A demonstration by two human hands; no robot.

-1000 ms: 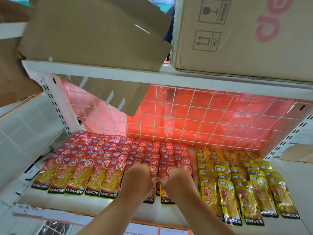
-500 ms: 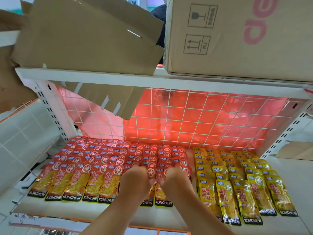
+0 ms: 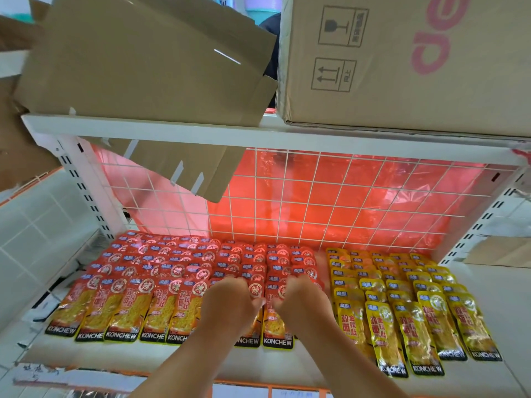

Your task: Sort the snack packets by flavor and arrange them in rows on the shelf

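Red snack packets (image 3: 172, 271) lie in overlapping rows over the left and middle of the white shelf (image 3: 86, 357). Yellow snack packets (image 3: 402, 297) fill the rows on the right. Both hands sit side by side on the rightmost red rows. My left hand (image 3: 230, 303) curls its fingers over a red packet, thumb pointing inward. My right hand (image 3: 304, 303) does the same on the neighbouring red packet (image 3: 277, 326), just left of the yellow rows. The fingertips are hidden behind the backs of the hands.
A white wire grid (image 3: 344, 196) with red film behind it closes the shelf's back. The upper shelf board (image 3: 172, 130) carries a large cardboard box (image 3: 402, 67) and flattened cardboard (image 3: 143, 58), one flap hanging below the board. Slotted uprights stand at both sides.
Both hands stay together on the same red packets, shifting only slightly toward the back. The packets' rows look the same.
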